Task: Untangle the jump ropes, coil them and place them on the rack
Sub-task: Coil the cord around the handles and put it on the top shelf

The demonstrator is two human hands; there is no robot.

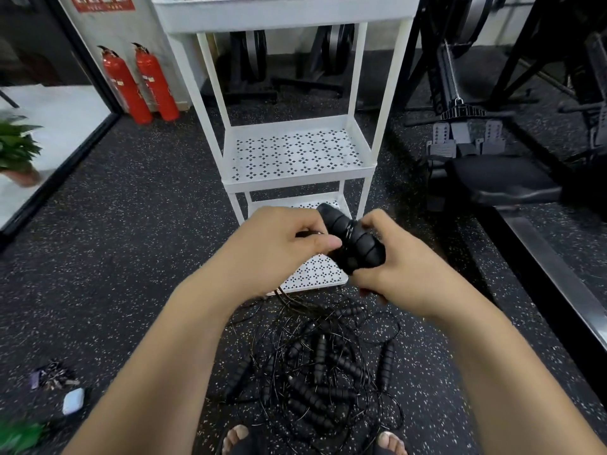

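Both hands are raised in front of the white rack (297, 174). My right hand (391, 261) grips black ribbed jump-rope handles (353, 243) held together, with thin cord wound round them. My left hand (279, 241) pinches the cord beside the handles, and loose strands hang down from under it. On the floor between my feet lies a tangled pile of jump ropes (320, 372), several black ribbed handles mixed with thin black cords. The rack's middle shelf (295, 152) is bare; its lowest shelf (315, 270) is partly hidden behind my hands.
Two red fire extinguishers (141, 87) stand at the back left. A rowing machine (476, 149) and black gym frames fill the right. A bunch of keys (49, 377) and a small white case (73, 400) lie on the floor at lower left, near a potted plant (16, 149).
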